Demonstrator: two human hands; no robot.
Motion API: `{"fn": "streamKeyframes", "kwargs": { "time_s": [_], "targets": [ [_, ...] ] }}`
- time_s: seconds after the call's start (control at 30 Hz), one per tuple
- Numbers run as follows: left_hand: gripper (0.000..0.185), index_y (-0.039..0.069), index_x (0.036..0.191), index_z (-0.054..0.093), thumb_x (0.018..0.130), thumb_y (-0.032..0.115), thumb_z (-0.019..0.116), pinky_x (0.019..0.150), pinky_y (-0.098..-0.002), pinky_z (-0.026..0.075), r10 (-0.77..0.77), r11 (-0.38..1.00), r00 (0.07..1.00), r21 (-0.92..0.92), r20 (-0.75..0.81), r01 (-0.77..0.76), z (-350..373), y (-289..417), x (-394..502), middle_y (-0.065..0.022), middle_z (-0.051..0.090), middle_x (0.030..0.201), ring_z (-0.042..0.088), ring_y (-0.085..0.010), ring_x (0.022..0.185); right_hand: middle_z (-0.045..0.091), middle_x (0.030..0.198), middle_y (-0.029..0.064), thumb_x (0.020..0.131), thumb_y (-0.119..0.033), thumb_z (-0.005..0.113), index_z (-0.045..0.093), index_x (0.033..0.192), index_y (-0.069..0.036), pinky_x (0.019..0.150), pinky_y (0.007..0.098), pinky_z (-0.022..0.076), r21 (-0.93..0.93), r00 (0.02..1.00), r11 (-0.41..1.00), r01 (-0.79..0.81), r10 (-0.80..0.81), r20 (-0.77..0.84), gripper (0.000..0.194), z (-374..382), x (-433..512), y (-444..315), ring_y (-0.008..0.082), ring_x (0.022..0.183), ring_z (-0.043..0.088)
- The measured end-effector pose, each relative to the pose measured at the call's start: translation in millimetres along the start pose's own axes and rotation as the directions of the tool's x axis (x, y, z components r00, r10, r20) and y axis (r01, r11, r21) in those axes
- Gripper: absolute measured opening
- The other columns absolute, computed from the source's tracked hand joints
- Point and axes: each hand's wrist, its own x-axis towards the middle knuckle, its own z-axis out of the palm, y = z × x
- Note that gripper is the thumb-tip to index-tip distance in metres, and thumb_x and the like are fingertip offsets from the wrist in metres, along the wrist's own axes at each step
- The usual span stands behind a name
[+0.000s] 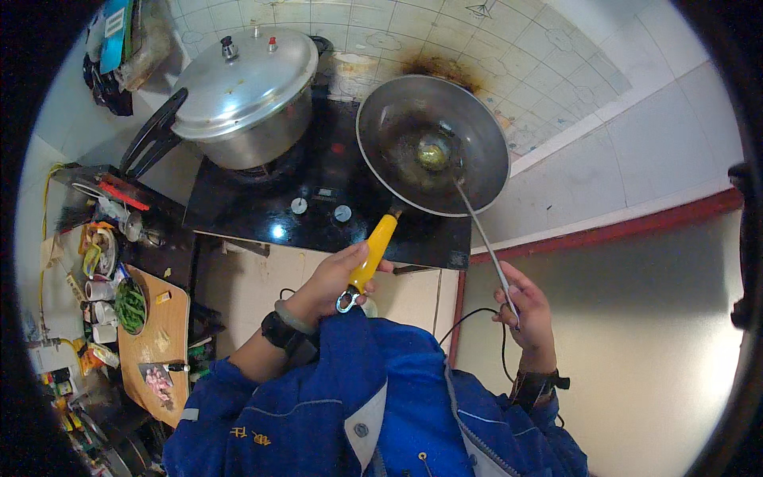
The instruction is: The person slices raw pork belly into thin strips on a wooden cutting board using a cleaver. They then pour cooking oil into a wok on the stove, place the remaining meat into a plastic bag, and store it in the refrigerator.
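Observation:
My left hand (341,275) is closed around the yellow handle (377,247) of a dark wok (393,134), which sits tilted over the right side of the hob. Yellowish liquid, apparently oil, pools at the bottom (431,152) of the wok. In my right hand (527,307) is the thin metal shaft of a long cooking utensil (487,243). Its far end reaches into the wok, right of the pool; whether it is a ladle or a spatula I cannot tell.
A large lidded pressure cooker (256,128) stands on the left of the black gas hob (334,238), its black handle jutting left. Further left, a wooden board (170,322) bears a plate of green vegetables (130,305), a cleaver (167,368) and chopped meat (158,384). A tiled wall (405,30) rises behind.

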Motion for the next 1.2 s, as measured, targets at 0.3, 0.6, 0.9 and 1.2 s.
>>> {"fn": "streamKeyframes", "kwargs": {
  "time_s": [0.3, 0.6, 0.9, 1.2],
  "targets": [
    [0.038, 0.006, 0.127, 0.036, 0.100, 0.034, 0.036, 0.044, -0.0204, 0.042, 0.002, 0.992, 1.000, -0.127, 0.011, -0.001, 4, 0, -1, -0.0092, 0.057, 0.102, 0.046, -0.0087, 0.061, 0.055, 0.080, 0.0020, 0.094, -0.007, 0.042, 0.043, 0.134, -0.009, 0.052, 0.0220, 0.0461, -0.154, 0.980, 0.984, 0.086, -0.111, -0.163, 0.040, 25, 30, 17, 0.0054, 0.050, 0.042],
    [0.045, 0.002, 0.119, 0.046, 0.097, 0.042, 0.039, 0.040, -0.0171, 0.034, -0.074, 0.947, 0.996, -0.310, 0.048, 0.086, -1, -2, -1, -0.0039, 0.054, 0.099, 0.043, -0.0059, 0.058, 0.056, 0.079, 0.0029, 0.093, -0.008, 0.045, 0.043, 0.134, -0.007, 0.054, 0.0227, 0.0470, 0.025, 1.000, 1.000, -0.002, 0.002, 0.012, 0.041, 7, -8, 3, 0.0062, 0.050, 0.042],
    [0.049, 0.009, 0.130, 0.040, 0.098, 0.045, 0.035, 0.039, -0.0158, 0.038, -0.089, 0.942, 0.984, -0.307, 0.156, 0.134, -3, 9, -7, -0.0058, 0.056, 0.112, 0.049, -0.0058, 0.061, 0.057, 0.083, 0.0042, 0.091, -0.005, 0.045, 0.041, 0.137, -0.008, 0.057, 0.0269, 0.0486, 0.107, 0.999, 0.994, 0.015, -0.019, 0.035, 0.046, 28, 51, 13, 0.0070, 0.050, 0.043],
    [0.061, 0.012, 0.142, 0.033, 0.093, 0.048, 0.046, 0.098, -0.0369, 0.033, 0.416, 0.809, 0.834, 0.567, -0.363, -0.157, -29, 9, -40, -0.0087, 0.043, 0.137, 0.045, -0.0186, 0.119, 0.066, 0.098, 0.0155, 0.088, -0.004, 0.049, 0.048, 0.132, -0.011, 0.075, 0.0338, 0.0508, -0.694, 0.893, 0.668, 0.270, -0.443, -0.079, 0.045, -9, 21, 21, 0.0244, 0.083, 0.065]
  ]
}}
